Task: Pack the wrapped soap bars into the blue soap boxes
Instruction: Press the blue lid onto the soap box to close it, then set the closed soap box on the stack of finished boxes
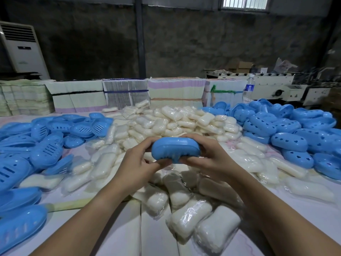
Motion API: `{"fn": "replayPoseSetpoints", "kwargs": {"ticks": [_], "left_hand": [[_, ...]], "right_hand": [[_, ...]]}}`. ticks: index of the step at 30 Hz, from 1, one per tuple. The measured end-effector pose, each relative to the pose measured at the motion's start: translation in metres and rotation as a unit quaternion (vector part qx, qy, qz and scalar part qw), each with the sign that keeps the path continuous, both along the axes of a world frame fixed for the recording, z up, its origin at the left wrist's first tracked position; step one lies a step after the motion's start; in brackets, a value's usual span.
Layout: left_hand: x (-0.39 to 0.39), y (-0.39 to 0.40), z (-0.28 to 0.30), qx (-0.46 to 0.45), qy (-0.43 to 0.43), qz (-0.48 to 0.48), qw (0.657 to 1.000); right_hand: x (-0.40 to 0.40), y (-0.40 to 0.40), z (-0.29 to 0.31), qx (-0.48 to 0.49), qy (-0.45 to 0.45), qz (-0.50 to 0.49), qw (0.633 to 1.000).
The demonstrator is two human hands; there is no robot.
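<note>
A closed blue soap box (175,149) is held above the middle of the table. My left hand (137,161) grips its left end, thumb underneath and fingers over the top. My right hand (208,156) grips its right end the same way. Whatever is inside the box is hidden. A large heap of white wrapped soap bars (177,121) spreads across the table under and behind my hands, with more bars (201,224) close to the front edge.
Slotted blue box halves (36,145) lie heaped on the left; blue halves with heart-shaped holes (295,133) on the right. Bundled flat cartons (125,95) line the table's far edge, beside a water bottle (249,87). An air conditioner (22,50) stands far left.
</note>
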State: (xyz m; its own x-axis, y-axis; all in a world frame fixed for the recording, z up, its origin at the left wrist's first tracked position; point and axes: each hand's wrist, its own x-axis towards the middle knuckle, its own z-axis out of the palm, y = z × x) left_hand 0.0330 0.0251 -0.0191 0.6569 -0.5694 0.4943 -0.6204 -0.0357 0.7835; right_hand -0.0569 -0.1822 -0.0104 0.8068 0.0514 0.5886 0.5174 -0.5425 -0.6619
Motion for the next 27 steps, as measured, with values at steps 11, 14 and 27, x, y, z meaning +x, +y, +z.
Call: {"fn": "replayPoseSetpoints", "kwargs": {"ticks": [11, 14, 27], "left_hand": [[-0.005, -0.003, -0.011, 0.049, -0.188, -0.011, 0.981], [-0.008, -0.005, -0.010, 0.035, -0.201, -0.024, 0.979], [0.014, -0.011, -0.031, 0.058, -0.147, -0.012, 0.987]], "right_hand": [[-0.016, 0.005, 0.017, -0.073, 0.205, 0.055, 0.974], [-0.030, 0.002, 0.018, -0.103, 0.169, -0.011, 0.980], [-0.174, -0.201, 0.001, -0.136, 0.218, -0.618, 0.743]]}}
